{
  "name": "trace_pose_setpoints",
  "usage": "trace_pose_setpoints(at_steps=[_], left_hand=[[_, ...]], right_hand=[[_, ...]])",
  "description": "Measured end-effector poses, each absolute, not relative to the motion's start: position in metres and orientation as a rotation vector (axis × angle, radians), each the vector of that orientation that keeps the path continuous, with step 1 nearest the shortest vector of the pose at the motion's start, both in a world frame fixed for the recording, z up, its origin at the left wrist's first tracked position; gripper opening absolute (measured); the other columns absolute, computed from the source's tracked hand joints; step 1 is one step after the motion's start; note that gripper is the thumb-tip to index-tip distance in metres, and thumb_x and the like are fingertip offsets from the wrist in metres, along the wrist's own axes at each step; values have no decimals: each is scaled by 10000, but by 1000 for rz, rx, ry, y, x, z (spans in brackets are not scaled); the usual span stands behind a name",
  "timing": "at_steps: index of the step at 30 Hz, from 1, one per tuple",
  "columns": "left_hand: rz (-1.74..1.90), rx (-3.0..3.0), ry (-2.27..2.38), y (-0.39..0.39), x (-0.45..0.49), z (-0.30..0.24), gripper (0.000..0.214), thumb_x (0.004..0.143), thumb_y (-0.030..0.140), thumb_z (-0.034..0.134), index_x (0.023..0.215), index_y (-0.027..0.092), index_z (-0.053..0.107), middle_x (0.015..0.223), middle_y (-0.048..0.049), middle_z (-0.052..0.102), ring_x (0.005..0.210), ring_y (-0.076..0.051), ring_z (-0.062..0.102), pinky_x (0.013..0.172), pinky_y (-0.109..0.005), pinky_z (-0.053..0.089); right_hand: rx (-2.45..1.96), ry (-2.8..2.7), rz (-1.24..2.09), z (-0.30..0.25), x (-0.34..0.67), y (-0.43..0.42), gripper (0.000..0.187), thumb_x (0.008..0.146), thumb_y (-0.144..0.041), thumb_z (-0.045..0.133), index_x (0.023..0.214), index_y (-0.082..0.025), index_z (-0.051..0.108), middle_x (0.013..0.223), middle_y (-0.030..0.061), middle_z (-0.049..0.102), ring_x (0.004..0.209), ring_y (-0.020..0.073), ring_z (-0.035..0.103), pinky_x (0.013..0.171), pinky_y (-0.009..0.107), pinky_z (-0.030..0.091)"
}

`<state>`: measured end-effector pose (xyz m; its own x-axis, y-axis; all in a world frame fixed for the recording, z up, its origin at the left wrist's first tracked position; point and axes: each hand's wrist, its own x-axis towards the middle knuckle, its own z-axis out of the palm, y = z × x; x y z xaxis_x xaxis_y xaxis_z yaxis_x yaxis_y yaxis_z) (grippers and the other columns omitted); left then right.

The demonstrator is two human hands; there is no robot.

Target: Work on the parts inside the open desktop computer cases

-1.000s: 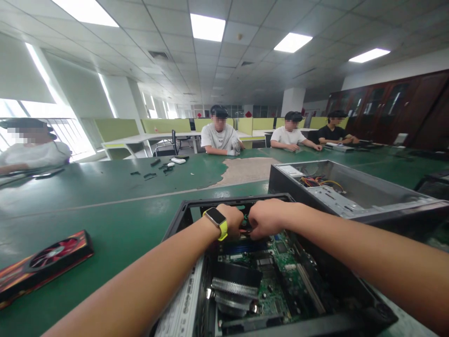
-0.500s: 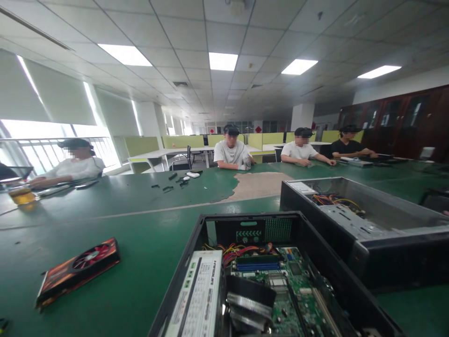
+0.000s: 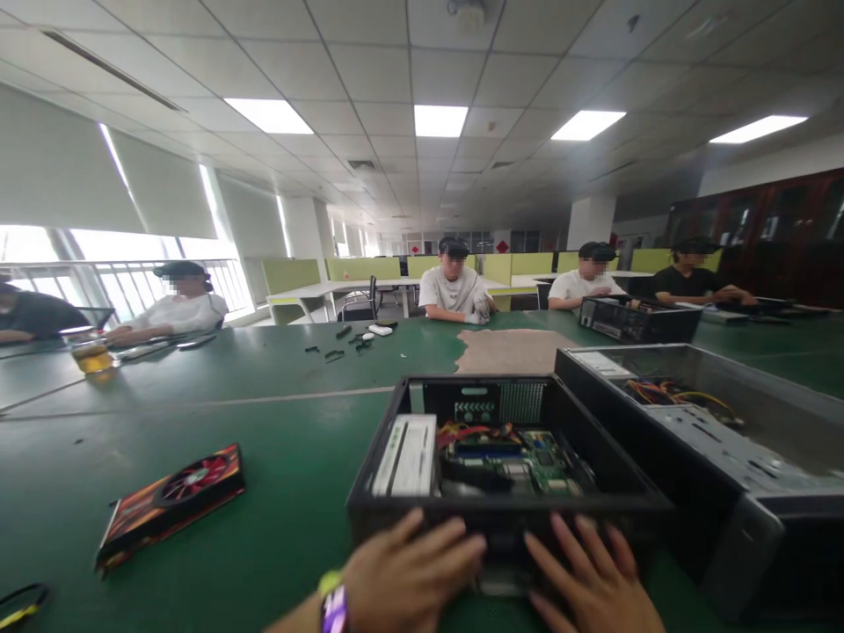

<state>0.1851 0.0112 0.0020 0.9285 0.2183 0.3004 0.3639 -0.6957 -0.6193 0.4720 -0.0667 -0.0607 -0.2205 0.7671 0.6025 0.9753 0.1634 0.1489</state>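
The open black metal computer case (image 3: pixel 507 457) sits near the counter's (image 3: pixel 277 457) near edge, and both hands press flat on its front wall: the left hand (image 3: pixel 405 576) and right hand (image 3: pixel 590 580) lie side by side, fingers (image 3: pixel 454 536) spread and gripping nothing. Inside the case lie a silver power supply (image 3: pixel 409 454), a green motherboard (image 3: pixel 544 466) and red and yellow wires (image 3: pixel 475 431). A shove could slide the case into the second grey open case (image 3: pixel 712 422) just beside it on the right, holding coloured cables (image 3: pixel 665 389). A red graphics card (image 3: pixel 172 499) lies apart toward the left edge.
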Motion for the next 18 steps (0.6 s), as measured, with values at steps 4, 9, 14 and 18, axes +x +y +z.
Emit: trace_pose_setpoints(at_steps=[4,9,14,18], left_hand=[[-121,-2509,-684,93,246,32,323,855,399,448,973,202,676,958,-72,684,1130,-242,503,1075,-455,225],[-271,-2656,-589,91,290,25,291,841,402,455,908,188,641,872,-70,639,1007,-234,509,1061,-459,234],[-178,-2673,-692,79,257,2,223,816,362,494,794,187,631,815,-63,625,907,-217,517,1023,-448,265],[-145,-2680,-693,78,233,-5,198,807,347,505,771,193,624,793,-54,619,888,-215,510,1003,-447,277]], right_hand=[[-2116,-2131,-234,25,439,49,574,829,-400,455,1373,-222,409,1398,105,423,1307,279,334,1043,501,278],[-2175,-2006,-244,99,443,87,511,858,-482,383,1302,-243,466,1308,94,509,1203,257,445,983,475,334],[-2500,-1570,-178,123,552,70,620,772,-563,529,1237,-153,535,1266,240,497,1157,399,455,849,512,375],[-2604,-1275,45,118,642,47,813,689,-510,661,1230,74,497,1153,345,528,1096,356,524,785,371,392]])
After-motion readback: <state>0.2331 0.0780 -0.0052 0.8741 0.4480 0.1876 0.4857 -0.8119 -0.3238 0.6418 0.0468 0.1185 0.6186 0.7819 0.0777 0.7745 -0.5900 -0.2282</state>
